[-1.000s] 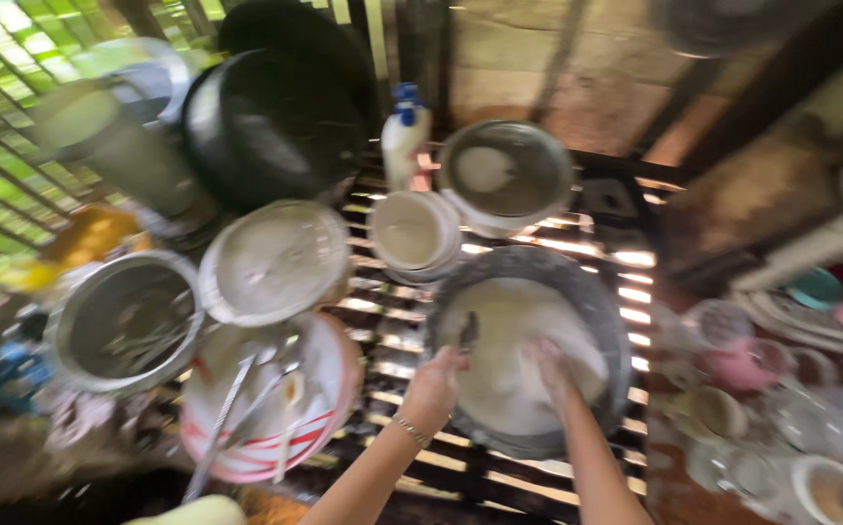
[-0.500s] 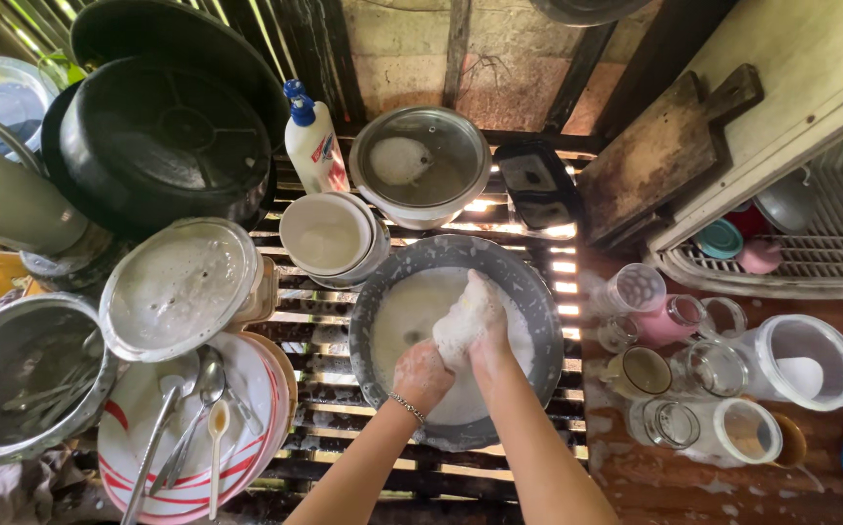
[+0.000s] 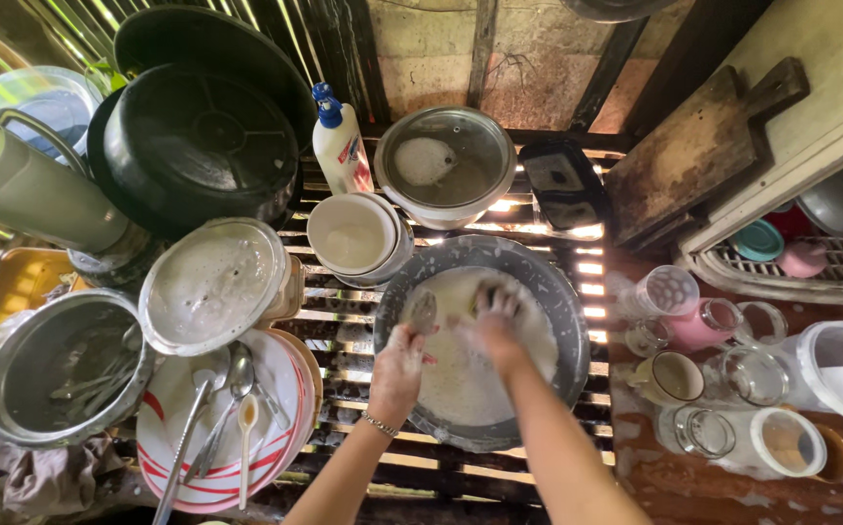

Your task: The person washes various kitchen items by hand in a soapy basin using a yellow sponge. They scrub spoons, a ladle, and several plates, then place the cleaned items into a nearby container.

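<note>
Gripping a spoon [image 3: 424, 313] in the soapy left hand [image 3: 397, 367], right hand [image 3: 492, 321] curled on a hidden scrubber over the grey basin [image 3: 557, 292] of suds, white dish-soap bottle [image 3: 339, 144] with blue cap and red-blue label beyond both hands.

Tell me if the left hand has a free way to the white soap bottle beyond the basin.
Probably yes. The left hand is at the near-left rim of the grey basin, and the soap bottle stands upright beyond the stacked white bowls. Nothing stands taller between them, so it would only have to pass over the bowls.
</note>
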